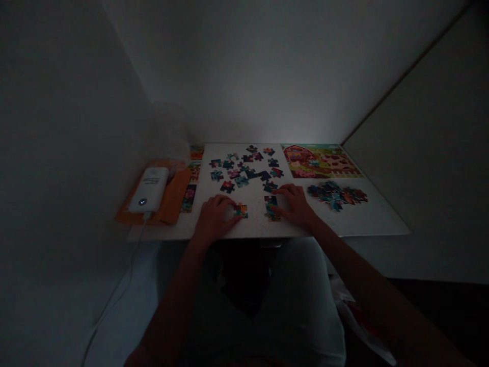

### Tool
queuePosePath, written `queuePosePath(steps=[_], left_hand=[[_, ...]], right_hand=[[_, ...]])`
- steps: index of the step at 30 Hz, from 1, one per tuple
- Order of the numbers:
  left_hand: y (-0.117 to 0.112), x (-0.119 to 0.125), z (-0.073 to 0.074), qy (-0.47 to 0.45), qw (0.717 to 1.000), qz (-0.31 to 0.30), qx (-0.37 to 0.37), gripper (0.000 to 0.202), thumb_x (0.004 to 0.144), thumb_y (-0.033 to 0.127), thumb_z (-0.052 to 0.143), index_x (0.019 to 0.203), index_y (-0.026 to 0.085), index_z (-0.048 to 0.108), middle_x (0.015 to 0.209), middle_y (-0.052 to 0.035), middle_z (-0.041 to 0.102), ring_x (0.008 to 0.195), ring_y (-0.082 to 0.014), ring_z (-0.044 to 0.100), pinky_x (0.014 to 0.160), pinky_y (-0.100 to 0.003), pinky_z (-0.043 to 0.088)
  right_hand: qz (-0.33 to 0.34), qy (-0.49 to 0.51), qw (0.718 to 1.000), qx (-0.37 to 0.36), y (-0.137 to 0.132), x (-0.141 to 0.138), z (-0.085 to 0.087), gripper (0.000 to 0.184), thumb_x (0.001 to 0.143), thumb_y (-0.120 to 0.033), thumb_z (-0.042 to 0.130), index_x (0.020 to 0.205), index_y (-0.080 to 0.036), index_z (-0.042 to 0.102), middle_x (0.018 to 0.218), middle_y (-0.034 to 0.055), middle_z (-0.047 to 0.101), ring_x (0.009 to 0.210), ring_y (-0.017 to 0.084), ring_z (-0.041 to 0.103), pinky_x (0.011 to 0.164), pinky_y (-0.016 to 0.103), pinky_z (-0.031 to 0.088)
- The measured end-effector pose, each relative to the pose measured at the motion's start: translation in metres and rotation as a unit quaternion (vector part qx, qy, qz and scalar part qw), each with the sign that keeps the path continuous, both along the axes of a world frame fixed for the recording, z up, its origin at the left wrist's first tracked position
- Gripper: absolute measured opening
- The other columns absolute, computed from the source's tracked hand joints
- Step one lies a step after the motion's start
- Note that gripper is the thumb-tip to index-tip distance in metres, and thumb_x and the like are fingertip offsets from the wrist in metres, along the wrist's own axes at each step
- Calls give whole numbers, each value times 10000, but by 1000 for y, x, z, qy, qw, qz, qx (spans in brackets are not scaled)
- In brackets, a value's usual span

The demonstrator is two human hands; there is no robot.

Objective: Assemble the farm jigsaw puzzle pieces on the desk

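On the white tabletop, my left hand (216, 218) holds a small orange and teal jigsaw piece (241, 211) between thumb and fingertips. Across from it, my right hand (295, 205) has its thumb and forefinger on a short upright strip of jigsaw pieces (271, 210), which looks like pieces joined together. Its forefinger reaches close to a dark piece (269, 187) just above the strip; whether they touch I cannot tell. Beyond both hands, several loose jigsaw pieces (241, 181) lie scattered, mostly dark teal, pink and red.
A heap of jigsaw pieces (336, 194) sits to the right, below a farm picture (321, 161). At left, a white power bank (150, 189) with a cable lies on an orange envelope (173, 204), beside picture strips (189, 198). Walls enclose the table; the light is dim.
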State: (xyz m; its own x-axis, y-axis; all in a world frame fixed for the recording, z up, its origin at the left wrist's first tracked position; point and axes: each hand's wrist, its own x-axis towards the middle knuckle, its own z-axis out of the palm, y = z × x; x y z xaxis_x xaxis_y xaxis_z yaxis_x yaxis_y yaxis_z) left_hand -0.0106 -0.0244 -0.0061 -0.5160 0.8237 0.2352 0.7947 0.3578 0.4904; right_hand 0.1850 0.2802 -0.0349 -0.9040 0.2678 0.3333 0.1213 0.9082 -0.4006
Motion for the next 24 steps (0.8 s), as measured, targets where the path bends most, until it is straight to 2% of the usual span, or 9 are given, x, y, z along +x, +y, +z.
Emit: queuePosePath(steps=[5,9,18,22,24], left_hand=[[0,0,1,-14,1000,-3,-3,302,1036,431,858,1279,279,762,1407,-88,746,1374,-344,666,1161,-566,526],[0,-1,-1,-9,1000,3,-4,283,1044,445,845,1264,283,771,1403,-90,744,1363,-341,667,1155,-558,530],[0,-1,-1,-4,1000,7,-9,324,1040,462,861,1286,269,777,1372,-101,739,1351,-354,676,1139,-560,544],[0,-3,-5,-3,1000,-1,-7,325,1052,483,844,1286,272,766,1362,-102,740,1348,-356,674,1138,-561,550],[0,-4,-8,-8,1000,9,-5,387,1030,496,864,1322,266,756,1387,-115,720,1353,-357,672,1152,-557,557]], right_hand=[[-7,-2,1000,6,-2,1,-1,578,1061,-722,704,1495,-339,722,1458,156,636,1406,420,596,1272,708,462],[-15,-2,1000,16,-1,0,-4,559,1061,-704,705,1493,-349,720,1460,155,636,1409,427,593,1253,724,456],[-19,12,1000,16,1,-1,-8,571,1054,-698,717,1460,-297,725,1434,178,640,1399,435,597,1249,711,455],[-19,12,1000,7,0,-1,-7,575,1052,-727,701,1451,-313,730,1434,172,639,1399,435,596,1255,724,454],[-18,13,1000,7,0,-1,-7,578,1049,-732,701,1456,-323,730,1433,168,639,1393,434,600,1257,730,452]])
